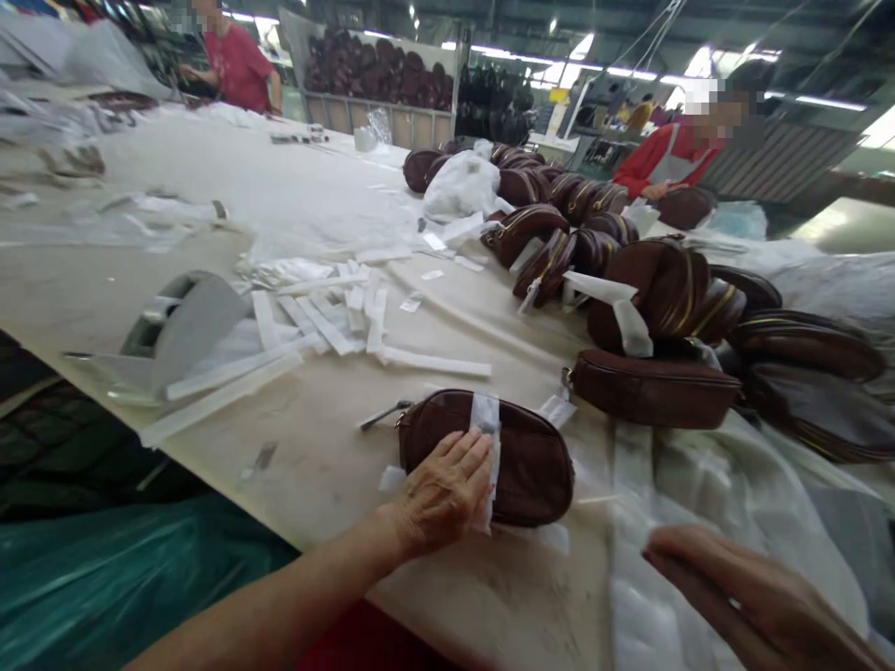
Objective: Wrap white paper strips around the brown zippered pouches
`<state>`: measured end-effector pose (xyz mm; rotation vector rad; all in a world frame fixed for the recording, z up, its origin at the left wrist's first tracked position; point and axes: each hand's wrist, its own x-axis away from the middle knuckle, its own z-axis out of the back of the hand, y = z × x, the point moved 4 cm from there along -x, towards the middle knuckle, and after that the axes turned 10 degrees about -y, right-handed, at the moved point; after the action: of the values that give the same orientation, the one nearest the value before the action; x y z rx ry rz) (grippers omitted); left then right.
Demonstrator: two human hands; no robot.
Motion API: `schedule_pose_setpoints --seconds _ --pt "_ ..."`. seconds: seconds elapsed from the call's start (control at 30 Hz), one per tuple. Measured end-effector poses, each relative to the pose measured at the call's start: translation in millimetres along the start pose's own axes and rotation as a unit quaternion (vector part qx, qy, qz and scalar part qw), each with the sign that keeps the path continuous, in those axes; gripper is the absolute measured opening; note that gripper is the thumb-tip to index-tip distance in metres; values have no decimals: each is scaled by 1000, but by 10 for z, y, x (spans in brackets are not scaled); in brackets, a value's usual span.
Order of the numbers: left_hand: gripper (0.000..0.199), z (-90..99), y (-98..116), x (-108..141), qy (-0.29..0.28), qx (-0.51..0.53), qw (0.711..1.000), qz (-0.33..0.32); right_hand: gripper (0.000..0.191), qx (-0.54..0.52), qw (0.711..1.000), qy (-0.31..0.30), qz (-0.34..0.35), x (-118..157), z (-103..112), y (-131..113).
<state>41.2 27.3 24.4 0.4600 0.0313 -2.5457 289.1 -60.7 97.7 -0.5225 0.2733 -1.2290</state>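
A dark brown oval zippered bag (pixel 535 457) lies on the table in front of me, with a strip of white wrapping (pixel 485 410) across its middle. My left hand (pixel 447 485) rests flat on the bag and the strip, fingers stretched out. At the bag's left end a metal clasp and zipper pull (pixel 384 413) stick out. To the right, apart from the bag, my right hand (pixel 748 587) is raised over clear plastic sheeting (pixel 741 494). It is seen edge-on and slightly blurred, its fingers stretched out, and I see nothing held in it.
Many brown bags (pixel 650 382) are heaped at the right. White paper strips (pixel 328 321) lie scattered left of centre, near a tape dispenser (pixel 188 321). One person in red (pixel 238 65) stands far left; another person (pixel 671 154) handles a bag behind the heap.
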Motion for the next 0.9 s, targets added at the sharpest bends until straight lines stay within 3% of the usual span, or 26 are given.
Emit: schedule_pose_setpoints --seconds 0.07,0.13,0.27,0.4,0.5,0.67,0.77,0.9 --pt "32 -15 8 18 -2 9 1000 6 26 32 992 -94 73 -672 20 -353" --pt "33 -27 10 27 -1 15 1000 10 29 78 976 -151 133 -1210 -11 -555" --pt "34 -27 0 29 9 19 1000 15 22 147 951 -205 178 -1861 -172 -573" --pt "36 -18 -13 32 4 23 1000 20 17 192 932 -247 183 -2156 -329 -488" --pt "38 -29 -12 40 -2 32 999 17 16 150 933 -281 165 -2304 -399 -456" --pt "38 -60 -15 46 6 39 999 24 10 36 933 -356 39 -2522 -508 -256" --pt "35 -55 -20 34 11 38 999 23 18 40 946 -322 -11 -2632 -487 -85" --pt "31 1 -25 4 20 45 999 24 16 64 972 -220 -41 -2594 -357 36"
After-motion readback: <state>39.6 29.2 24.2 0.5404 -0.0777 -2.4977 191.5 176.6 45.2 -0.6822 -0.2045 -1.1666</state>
